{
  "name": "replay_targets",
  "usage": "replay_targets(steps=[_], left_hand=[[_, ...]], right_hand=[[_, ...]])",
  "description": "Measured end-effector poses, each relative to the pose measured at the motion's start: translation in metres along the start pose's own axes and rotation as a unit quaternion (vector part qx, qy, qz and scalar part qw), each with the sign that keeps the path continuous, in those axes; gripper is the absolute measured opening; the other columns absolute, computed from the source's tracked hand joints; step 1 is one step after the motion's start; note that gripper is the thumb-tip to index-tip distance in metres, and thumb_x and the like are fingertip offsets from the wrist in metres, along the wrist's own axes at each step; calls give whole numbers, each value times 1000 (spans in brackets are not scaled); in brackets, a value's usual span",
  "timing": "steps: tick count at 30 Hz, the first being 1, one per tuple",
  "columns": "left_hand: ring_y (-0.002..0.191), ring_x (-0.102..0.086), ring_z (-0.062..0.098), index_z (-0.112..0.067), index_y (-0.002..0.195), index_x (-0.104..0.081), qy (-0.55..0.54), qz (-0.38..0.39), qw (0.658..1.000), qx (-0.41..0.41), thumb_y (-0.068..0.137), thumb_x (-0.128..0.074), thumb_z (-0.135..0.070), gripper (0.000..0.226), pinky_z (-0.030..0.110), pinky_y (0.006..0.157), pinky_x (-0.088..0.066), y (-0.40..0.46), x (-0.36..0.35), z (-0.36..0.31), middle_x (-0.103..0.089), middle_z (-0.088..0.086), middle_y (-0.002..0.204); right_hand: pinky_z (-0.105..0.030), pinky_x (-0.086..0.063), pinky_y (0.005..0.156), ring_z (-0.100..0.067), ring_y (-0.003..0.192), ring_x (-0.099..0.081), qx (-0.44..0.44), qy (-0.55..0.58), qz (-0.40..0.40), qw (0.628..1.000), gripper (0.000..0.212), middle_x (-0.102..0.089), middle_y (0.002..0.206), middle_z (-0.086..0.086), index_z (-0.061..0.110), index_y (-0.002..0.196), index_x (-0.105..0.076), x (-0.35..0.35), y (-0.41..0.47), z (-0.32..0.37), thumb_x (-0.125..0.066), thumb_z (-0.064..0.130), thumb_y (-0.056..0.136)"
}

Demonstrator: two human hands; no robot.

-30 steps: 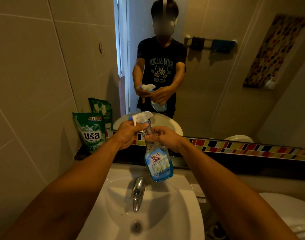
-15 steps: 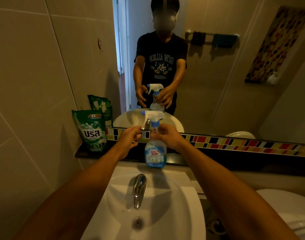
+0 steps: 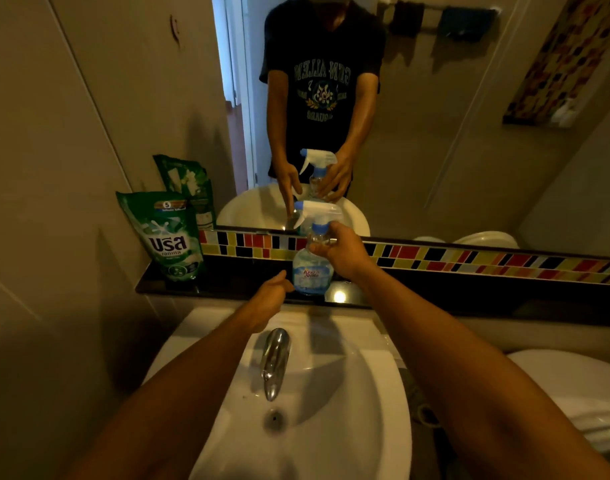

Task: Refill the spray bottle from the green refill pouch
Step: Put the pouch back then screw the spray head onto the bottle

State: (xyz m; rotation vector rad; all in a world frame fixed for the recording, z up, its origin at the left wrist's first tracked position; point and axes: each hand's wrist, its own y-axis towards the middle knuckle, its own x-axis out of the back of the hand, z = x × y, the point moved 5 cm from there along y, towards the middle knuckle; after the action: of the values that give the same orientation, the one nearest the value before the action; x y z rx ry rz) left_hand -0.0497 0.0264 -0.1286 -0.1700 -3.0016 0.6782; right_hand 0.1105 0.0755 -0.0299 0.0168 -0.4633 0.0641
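A clear spray bottle (image 3: 311, 271) with a blue label and a white trigger head stands upright on the dark ledge (image 3: 227, 289) below the mirror. My right hand (image 3: 341, 252) is closed around the bottle's neck just under the trigger head. To the bottle's lower left is my left hand (image 3: 267, 301), fingers loosely apart and holding nothing, its fingertips close to the bottle's base. The green refill pouch (image 3: 166, 235) stands upright at the ledge's left end, leaning on the wall, well left of both hands.
A white sink (image 3: 331, 427) with a chrome tap (image 3: 275, 362) lies right below the ledge. A coloured tile strip (image 3: 469, 259) and a mirror rise behind the ledge. A tiled wall closes off the left, and a white toilet (image 3: 573, 393) stands at lower right.
The bottle came down from above the sink onto the ledge. My left hand has let go of the trigger head and dropped toward the bottle's base. My right hand stays on the neck.
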Motion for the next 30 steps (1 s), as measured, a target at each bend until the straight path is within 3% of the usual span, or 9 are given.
replay_targets(steps=[2, 6, 9, 20, 30], left_hand=[[142, -34, 27, -26, 155, -23, -11, -1, 1000, -1, 97, -44, -11, 64, 45, 111, -29, 7, -8, -2, -36, 3, 154], [128, -46, 20, -28, 150, -36, -14, 8, 1000, -23, 95, -45, -9, 59, 38, 99, -34, 24, -20, -9, -51, 2, 141], [118, -49, 17, -25, 144, -44, -33, 0, 999, -41, 97, -45, -8, 50, 37, 100, -36, 29, -22, -12, -54, 2, 133], [132, -44, 24, -27, 148, -37, -56, 15, 997, -53, 99, -45, -10, 52, 36, 96, -34, 30, -23, -17, -49, 4, 144], [117, -46, 12, -26, 149, -35, -43, 13, 997, -57, 100, -45, -11, 52, 32, 94, -35, 32, -21, -16, -50, -5, 129]], right_hand=[[-48, -55, 98, -25, 112, -67, -5, 0, 3, 1000, 44, -69, 120, -4, 15, 127, -59, 0, 6, -5, -77, 11, 87], [-47, -56, 98, -26, 115, -66, -8, 0, 5, 1000, 46, -68, 124, -5, 14, 131, -58, -1, 16, -11, -76, 10, 89], [-47, -55, 99, -25, 116, -65, -7, -6, 9, 1000, 47, -66, 127, -5, 14, 133, -57, -2, 22, -11, -75, 10, 89], [-50, -54, 101, -26, 119, -63, -6, -6, 7, 1000, 45, -65, 130, -4, 18, 135, -55, -4, 29, -9, -71, 14, 92], [-44, -54, 100, -22, 122, -61, 11, 5, -9, 1000, 55, -63, 133, -4, 17, 140, -51, -7, 19, -9, -74, 13, 90]])
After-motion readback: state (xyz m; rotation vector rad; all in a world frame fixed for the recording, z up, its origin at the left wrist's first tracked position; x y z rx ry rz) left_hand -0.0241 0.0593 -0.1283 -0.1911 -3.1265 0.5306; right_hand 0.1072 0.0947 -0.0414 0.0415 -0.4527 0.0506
